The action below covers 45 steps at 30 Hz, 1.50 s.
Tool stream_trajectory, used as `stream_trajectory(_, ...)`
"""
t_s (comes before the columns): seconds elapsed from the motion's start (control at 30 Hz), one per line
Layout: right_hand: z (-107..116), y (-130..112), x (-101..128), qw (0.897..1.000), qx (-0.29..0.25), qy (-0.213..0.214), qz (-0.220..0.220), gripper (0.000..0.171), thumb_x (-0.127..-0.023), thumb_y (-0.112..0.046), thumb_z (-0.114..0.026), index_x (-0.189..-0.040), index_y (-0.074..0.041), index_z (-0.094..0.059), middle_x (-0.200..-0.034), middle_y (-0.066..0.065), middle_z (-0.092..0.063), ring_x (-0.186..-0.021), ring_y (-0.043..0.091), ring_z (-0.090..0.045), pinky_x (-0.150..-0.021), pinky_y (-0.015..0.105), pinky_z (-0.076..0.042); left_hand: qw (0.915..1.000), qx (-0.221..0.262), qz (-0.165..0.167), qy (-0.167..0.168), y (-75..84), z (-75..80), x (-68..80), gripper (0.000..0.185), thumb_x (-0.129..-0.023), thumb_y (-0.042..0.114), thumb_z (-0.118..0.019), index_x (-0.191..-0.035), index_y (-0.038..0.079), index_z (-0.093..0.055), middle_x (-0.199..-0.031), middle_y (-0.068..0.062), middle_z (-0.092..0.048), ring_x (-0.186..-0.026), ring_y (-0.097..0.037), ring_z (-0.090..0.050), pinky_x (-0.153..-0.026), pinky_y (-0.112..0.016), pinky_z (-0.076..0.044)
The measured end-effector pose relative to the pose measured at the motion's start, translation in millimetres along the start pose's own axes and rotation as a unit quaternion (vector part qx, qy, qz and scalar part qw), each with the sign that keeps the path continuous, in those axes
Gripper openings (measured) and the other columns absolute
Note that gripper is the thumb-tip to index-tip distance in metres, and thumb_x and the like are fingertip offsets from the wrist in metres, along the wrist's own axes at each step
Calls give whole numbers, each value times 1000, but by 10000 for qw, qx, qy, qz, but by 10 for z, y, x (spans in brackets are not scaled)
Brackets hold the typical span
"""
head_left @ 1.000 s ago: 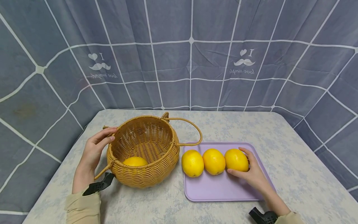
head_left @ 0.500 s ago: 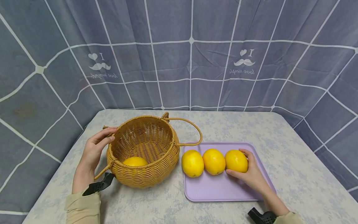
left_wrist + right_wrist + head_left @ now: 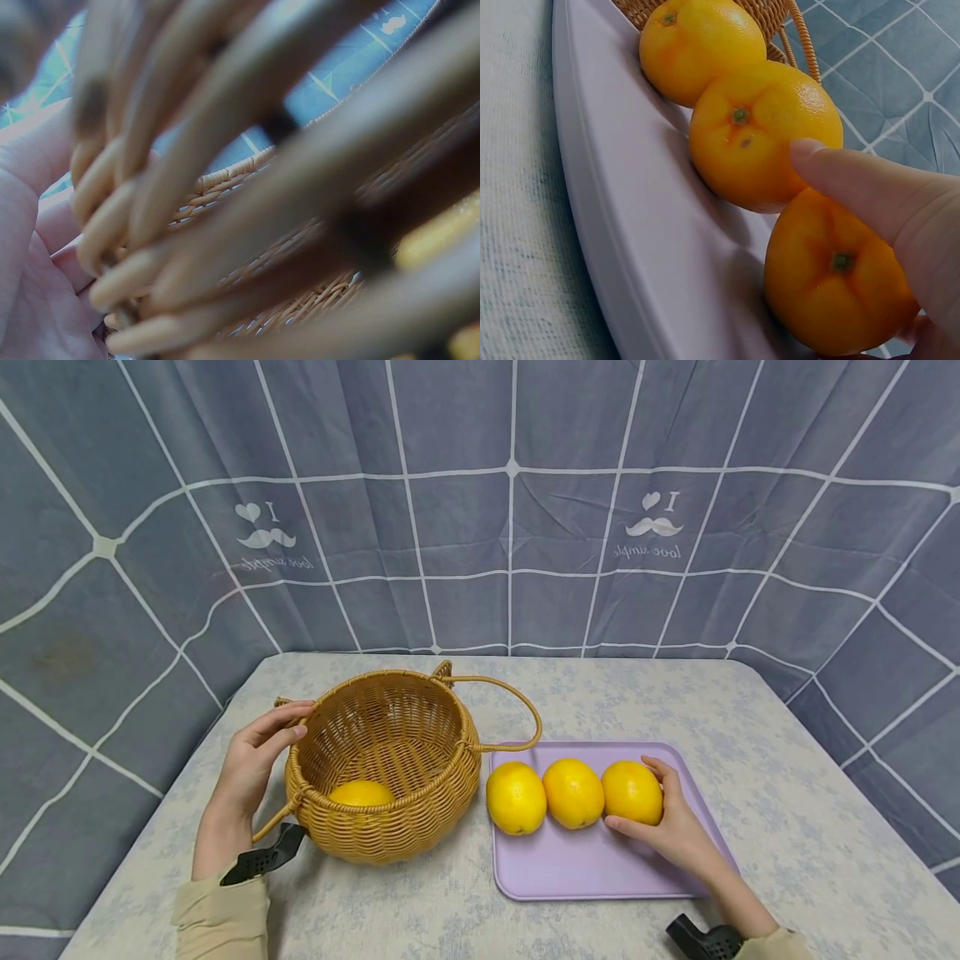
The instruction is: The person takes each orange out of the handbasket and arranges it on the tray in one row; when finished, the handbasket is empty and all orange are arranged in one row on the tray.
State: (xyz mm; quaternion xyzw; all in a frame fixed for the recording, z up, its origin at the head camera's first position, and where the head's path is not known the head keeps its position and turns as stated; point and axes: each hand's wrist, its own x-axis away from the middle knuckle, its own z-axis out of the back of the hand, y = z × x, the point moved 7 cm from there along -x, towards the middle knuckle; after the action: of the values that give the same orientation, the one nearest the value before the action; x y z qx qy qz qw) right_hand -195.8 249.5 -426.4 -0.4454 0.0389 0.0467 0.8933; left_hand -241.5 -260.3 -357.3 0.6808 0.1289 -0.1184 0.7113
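My left hand point(image 3: 257, 758) holds the rim of a round wicker basket point(image 3: 390, 835) at its left side, thumb and fingers over the edge. One orange point(image 3: 362, 792) lies inside the basket, partly hidden by the front rim. My right hand point(image 3: 678, 827) grips the rightmost orange point(image 3: 632, 792), thumb at the front and fingers behind it. That orange is on a lilac tray point(image 3: 570, 872), in a row with a middle orange point(image 3: 573, 792) and a left orange point(image 3: 516, 797). Green stem ends show on all three in the right wrist view, where my thumb point(image 3: 870, 184) overlaps the middle one.
One basket handle point(image 3: 525, 702) sticks out to the right over the tray's back left corner. A second handle point(image 3: 272, 822) hangs at the front left beside my wrist. The patterned tablecloth point(image 3: 390, 910) covers the table, and a grey checked curtain point(image 3: 465, 527) hangs behind.
My right hand and the rightmost orange have shifted very slightly left, toward the middle orange. The left hand and basket stay in place.
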Motion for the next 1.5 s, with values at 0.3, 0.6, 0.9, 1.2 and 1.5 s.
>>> stream_trajectory(0.3,17,-44,7,9996,229,25,186,94,-75,-29,-81,-143,-7,-20,-135,23,-34,-107,37,-49,-85,53,-42,10000,-13,-41,-40,-3,-1,8,30,-94,11,-58,-121,-1,-61,-117,9,-59,-121,-9,-41,-88,-15,-39)
stream_trajectory(0.6,19,-36,9,9994,256,-2,234,96,-75,-29,-80,-145,-9,-18,-137,24,-31,-108,38,-47,-85,54,-42,9999,-94,16,-40,-1,0,12,31,-94,12,-58,-122,0,-60,-120,11,-58,-124,-8,-38,-88,-15,-38)
stream_trajectory(0.9,29,-39,8,9993,314,23,220,100,-74,-31,-81,-145,-7,-15,-141,24,-26,-111,39,-45,-88,58,-40,10000,-7,-1,-34,-2,1,11,30,-94,10,-58,-122,-1,-61,-119,11,-59,-123,-8,-38,-88,-15,-39)
stream_trajectory(1.2,36,-46,4,9992,303,6,257,99,-75,-30,-81,-145,-8,-15,-141,25,-25,-110,39,-46,-88,57,-41,10000,14,16,-34,-1,0,12,30,-94,10,-58,-122,-1,-60,-118,10,-59,-122,-8,-39,-88,-15,-38)
stream_trajectory(1.5,87,-95,-16,9987,302,65,397,96,-75,-28,-80,-145,-5,-17,-142,23,-27,-111,38,-45,-89,56,-40,10000,-24,29,-15,1,-3,10,30,-94,11,-58,-122,-1,-61,-118,11,-59,-124,-8,-37,-88,-15,-38)
